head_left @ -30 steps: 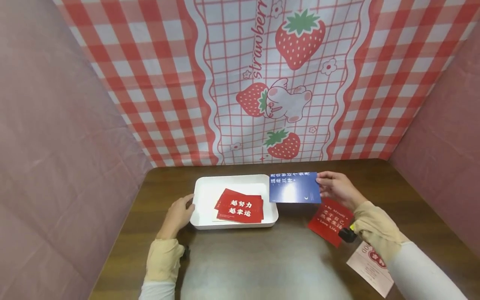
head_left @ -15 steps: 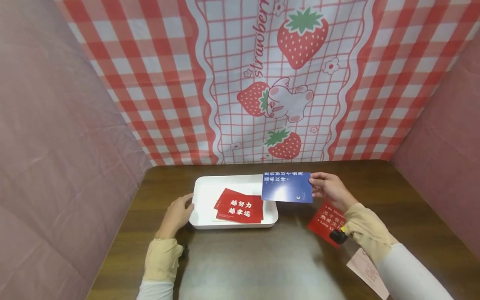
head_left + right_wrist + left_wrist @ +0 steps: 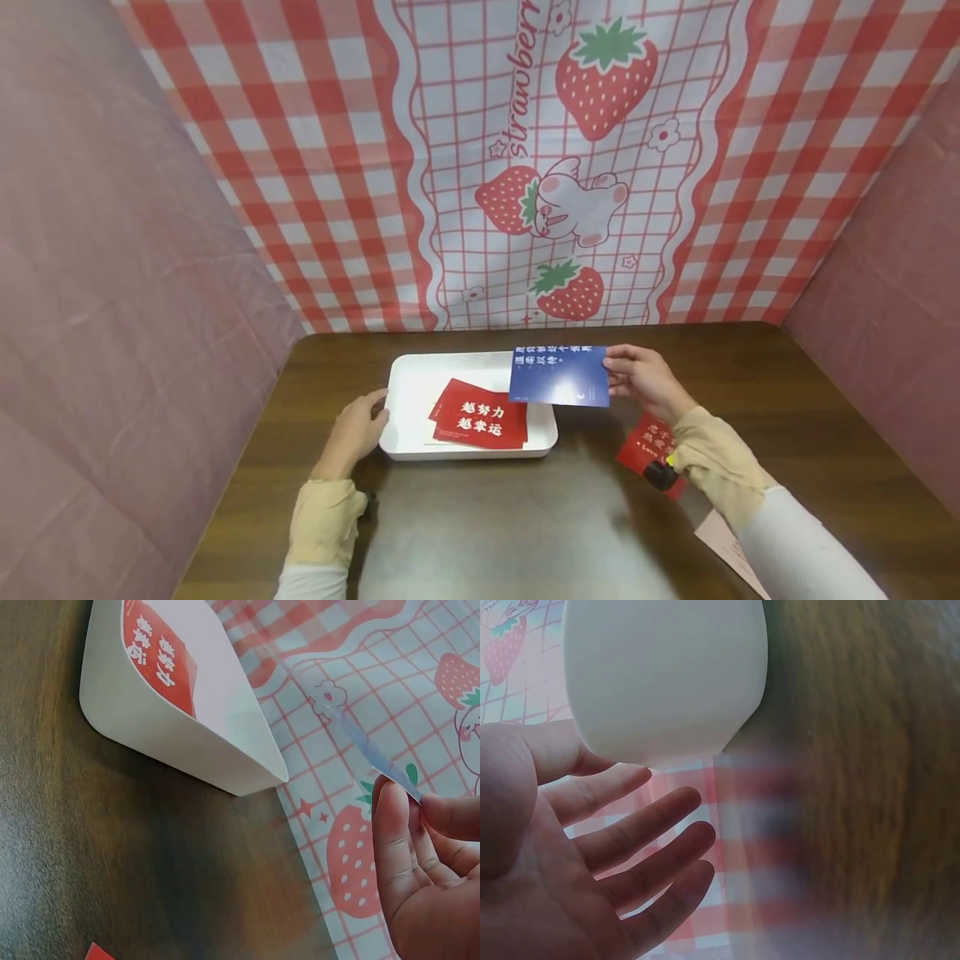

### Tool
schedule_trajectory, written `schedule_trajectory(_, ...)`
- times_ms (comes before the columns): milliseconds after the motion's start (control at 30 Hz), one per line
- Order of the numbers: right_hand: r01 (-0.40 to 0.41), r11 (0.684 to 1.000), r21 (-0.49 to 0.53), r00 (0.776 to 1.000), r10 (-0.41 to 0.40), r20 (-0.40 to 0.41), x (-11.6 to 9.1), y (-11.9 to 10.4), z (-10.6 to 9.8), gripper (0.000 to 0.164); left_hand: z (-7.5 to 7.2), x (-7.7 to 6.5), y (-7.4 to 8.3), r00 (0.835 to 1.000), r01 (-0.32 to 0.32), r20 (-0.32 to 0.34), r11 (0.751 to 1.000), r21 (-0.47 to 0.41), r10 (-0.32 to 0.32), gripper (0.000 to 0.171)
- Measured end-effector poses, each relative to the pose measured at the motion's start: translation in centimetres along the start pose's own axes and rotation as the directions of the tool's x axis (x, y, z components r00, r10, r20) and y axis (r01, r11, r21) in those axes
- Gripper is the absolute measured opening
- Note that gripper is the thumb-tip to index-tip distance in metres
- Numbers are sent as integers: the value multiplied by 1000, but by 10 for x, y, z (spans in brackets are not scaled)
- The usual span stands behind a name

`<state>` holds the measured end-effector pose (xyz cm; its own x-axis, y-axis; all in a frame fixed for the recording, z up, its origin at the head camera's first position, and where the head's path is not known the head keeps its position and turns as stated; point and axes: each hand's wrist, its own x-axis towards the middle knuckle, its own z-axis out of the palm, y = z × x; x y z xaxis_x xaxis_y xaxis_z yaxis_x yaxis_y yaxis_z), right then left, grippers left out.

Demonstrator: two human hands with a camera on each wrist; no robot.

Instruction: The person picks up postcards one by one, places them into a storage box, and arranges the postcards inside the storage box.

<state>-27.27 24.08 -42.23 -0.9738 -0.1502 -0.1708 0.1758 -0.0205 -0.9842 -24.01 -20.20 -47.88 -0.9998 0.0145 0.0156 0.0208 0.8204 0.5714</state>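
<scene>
My right hand (image 3: 643, 379) pinches a blue card (image 3: 558, 375) with white lettering by its right edge, between thumb and fingers. The card is held above the right end of a white tray (image 3: 401, 368). In the right wrist view the card (image 3: 375, 755) shows almost edge-on. Inside the tray lie several overlapping cards, a red card (image 3: 480, 421) with white characters on top. At the tray's left end is my left hand (image 3: 356, 429); the left wrist view shows its fingers (image 3: 641, 832) spread loosely and its thumb against the tray wall (image 3: 667, 675).
A red card (image 3: 647, 454) lies on the wooden table (image 3: 510, 525) right of the tray, partly under my right forearm. Nearer the front right, a pale pink card (image 3: 723, 542) is partly covered by the sleeve. A strawberry-patterned cloth (image 3: 480, 208) hangs behind the table.
My right hand has carried the blue card leftward, from beside the tray to over its right end. The left hand has stayed at the tray's left end.
</scene>
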Motion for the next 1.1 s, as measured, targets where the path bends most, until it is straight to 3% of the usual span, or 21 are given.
schedule_trajectory(200,49,998,37,998,-51,44,2,7,5,6,-1,1,1,1000,12,11,1000,10,-12,45)
schedule_trajectory(533,-41,999,14,999,41,10,8,9,21,8,0,-1,2,1000,-14,-10,1000,18,14,43)
schedule_trajectory(1100,-39,999,4,999,39,15,11,10,39,11,-2,-1,4,1000,15,8,1000,11,-15,44)
